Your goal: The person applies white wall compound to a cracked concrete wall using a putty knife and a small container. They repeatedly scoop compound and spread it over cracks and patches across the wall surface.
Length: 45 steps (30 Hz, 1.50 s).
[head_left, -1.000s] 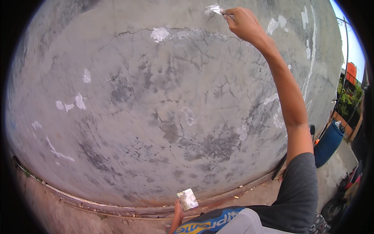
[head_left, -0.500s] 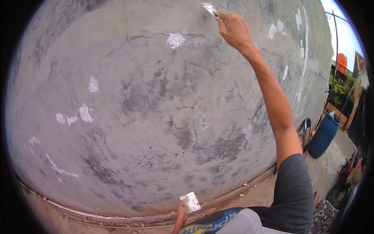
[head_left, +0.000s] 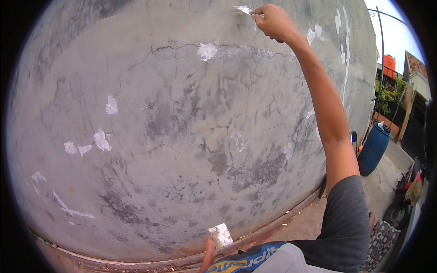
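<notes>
My right hand (head_left: 273,22) is raised high against a cracked grey wall (head_left: 177,91), its fingers closed on a putty knife (head_left: 243,9). White filler coats the blade, which lies close to the wall; whether it touches I cannot tell. A thick white patch (head_left: 208,51) sits on a long crack below and left of the blade. Low down, near my body, my left hand (head_left: 210,249) grips the edge of a flat, square plate (head_left: 221,235) smeared with white filler. Part of that hand's fingers is hidden behind the plate.
More white patches (head_left: 102,139) dot the wall to the left. A low ledge (head_left: 255,239) runs along its foot. On the right stand a blue barrel (head_left: 374,148) and, nearer, a partly visible motorbike (head_left: 400,204).
My right hand has tilted, and the putty knife's blade now lies flatter, nearly level. The view has shifted slightly. My left hand still holds the plate low down.
</notes>
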Tool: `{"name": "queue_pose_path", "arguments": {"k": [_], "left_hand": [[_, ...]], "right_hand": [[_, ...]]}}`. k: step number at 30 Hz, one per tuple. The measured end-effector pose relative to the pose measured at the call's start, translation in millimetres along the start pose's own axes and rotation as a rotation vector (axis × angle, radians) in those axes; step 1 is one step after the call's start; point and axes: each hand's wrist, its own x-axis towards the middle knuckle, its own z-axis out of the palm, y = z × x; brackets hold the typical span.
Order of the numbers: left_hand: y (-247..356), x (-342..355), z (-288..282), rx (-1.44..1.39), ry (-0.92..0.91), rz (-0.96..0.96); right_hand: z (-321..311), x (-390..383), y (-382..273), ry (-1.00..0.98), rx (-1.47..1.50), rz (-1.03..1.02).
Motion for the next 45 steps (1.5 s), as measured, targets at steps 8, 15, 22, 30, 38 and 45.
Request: {"name": "queue_pose_path", "arguments": {"k": [8,15,22,30,38,45], "left_hand": [[7,-21,25,0.076,-0.013,0.095],[-20,35,-6,0.096,0.043,0.002],[-15,1,-1,0.033,0.025,-0.012],[-37,30,-35,0.019,0.064,0.055],[-27,13,-69,-0.016,0.107,0.034],[-11,18,-103,-0.013,0.124,0.041]], "right_hand": [[8,-13,-2,-0.152,-0.046,0.085],[30,-10,-6,0.072,-0.013,-0.004],[14,-12,13,0.101,0.057,-0.022],[9,-58,-11,-0.142,0.113,0.024],[134,-314,-28,-0.946,0.796,0.002],[196,-502,-73,-1.157,1.214,0.904]]}}
